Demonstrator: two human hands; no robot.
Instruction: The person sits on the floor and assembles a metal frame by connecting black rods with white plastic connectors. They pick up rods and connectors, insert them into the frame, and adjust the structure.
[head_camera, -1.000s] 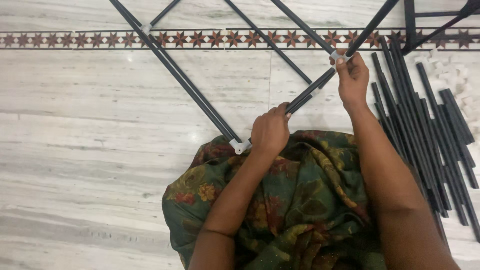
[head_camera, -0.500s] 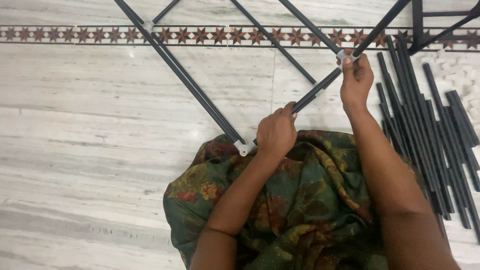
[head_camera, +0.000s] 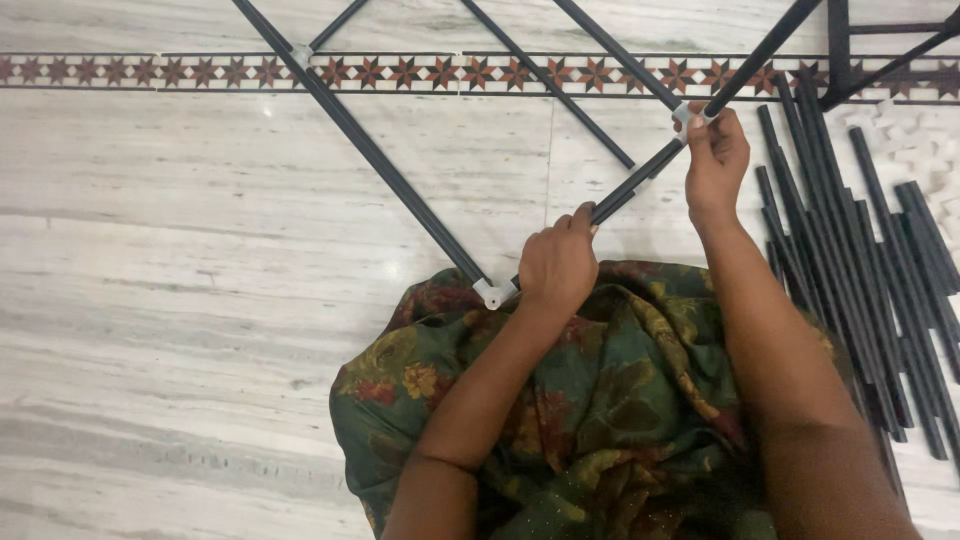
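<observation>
— so, nearest first?
— left hand clenched round the black rod, just beside the white corner connector by the floral cloth.
— farther?
— right hand pinches the rod's upper end at another white connector; loose black rods lie right, on the marble floor.

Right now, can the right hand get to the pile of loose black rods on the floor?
Probably yes. The right hand grips a white plastic connector, but the pile of loose black rods lies just beside it with nothing between them.
</observation>
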